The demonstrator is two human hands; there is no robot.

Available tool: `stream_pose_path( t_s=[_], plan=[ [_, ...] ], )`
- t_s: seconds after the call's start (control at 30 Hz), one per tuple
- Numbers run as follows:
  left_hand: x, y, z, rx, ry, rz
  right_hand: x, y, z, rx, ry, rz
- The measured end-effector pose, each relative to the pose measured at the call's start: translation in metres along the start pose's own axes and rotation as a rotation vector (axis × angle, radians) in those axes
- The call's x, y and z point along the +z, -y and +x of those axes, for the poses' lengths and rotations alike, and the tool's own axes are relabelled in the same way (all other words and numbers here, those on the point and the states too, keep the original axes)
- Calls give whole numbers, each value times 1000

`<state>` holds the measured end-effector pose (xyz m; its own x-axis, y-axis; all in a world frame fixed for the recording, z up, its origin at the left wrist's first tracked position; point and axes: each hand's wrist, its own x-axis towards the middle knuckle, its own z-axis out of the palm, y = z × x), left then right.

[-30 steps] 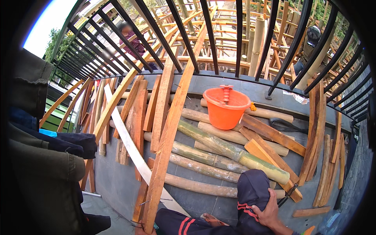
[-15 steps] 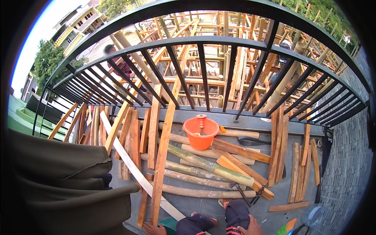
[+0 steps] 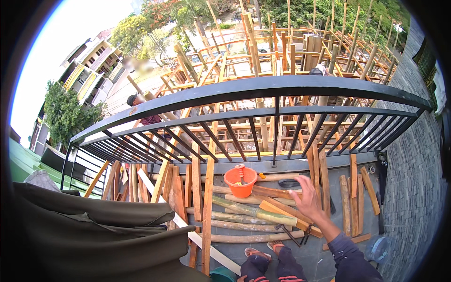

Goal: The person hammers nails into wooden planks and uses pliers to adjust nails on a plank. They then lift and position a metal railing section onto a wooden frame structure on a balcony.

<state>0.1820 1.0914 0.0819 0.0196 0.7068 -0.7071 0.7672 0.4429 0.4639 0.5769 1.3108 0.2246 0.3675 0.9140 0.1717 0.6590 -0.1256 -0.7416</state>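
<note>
Right hand [image 3: 307,199] raised palm-up-front, fingers loosely spread, nothing in them, forearm [image 3: 345,249] slanting in from lower right, orange bucket [image 3: 240,190] off leftward by bamboo poles [image 3: 253,211], left hand [image 3: 242,278] barely showing, grip unclear.

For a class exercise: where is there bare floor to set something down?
Mostly bare floor shows between the trouser legs and right sleeve; another patch lies between the pale board, lowest bamboo pole and sandalled feet. Crowded: around the orange bucket, among poles and planks.
</note>
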Motion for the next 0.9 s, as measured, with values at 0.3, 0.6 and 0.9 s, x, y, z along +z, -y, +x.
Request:
stream_pose_path(
  t_s=[0.3, 0.6, 0.9],
  plan=[
    [-45, 25, -18, -218, 25, -125, -44, 102, 254, -497, -255, -731],
    [-86, 12, -28, -250, 195, -193, -24, 117, 300, -150, 74, -1087],
    [-88, -22, -2, -232, 194, -153, -28, 93, 311, -215, 83, -917]
  ],
)
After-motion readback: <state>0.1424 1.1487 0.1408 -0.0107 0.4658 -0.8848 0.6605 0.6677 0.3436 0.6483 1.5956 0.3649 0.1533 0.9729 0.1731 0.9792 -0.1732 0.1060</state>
